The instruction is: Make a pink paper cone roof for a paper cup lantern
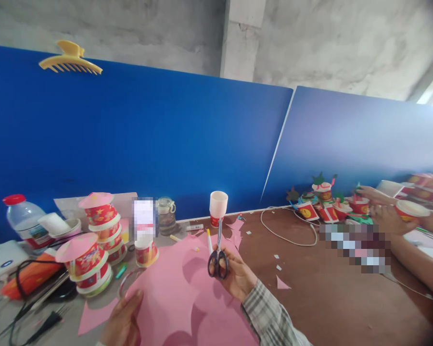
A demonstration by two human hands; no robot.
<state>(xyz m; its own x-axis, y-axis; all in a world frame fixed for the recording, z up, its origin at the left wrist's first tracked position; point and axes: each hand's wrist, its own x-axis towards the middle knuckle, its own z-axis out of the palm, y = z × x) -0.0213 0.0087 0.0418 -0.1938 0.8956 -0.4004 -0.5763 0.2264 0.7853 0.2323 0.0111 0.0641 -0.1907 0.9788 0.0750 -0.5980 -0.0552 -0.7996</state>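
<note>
My left hand (124,317) grips the left edge of a large sheet of pink paper (166,293), thumb on top. In my right hand (236,274) are black-handled scissors (219,257), blades together and pointing up, held over the sheet's right part. A white and yellow marker (209,241) stands out beside the scissors, near my right fingers; whether they hold it cannot be made out. Curved shadows fall across the paper. Behind the scissors stands a white paper cup (218,204) on a red one. Left of the sheet is a red and white cup (146,252).
Two stacks of decorated cups (82,262) with pink cone tops, a bottle (25,221) and cables stand at left. A glass jar (166,216) is at the back. Pink scraps (282,283) lie right; another person's hands (386,211) hold a cup.
</note>
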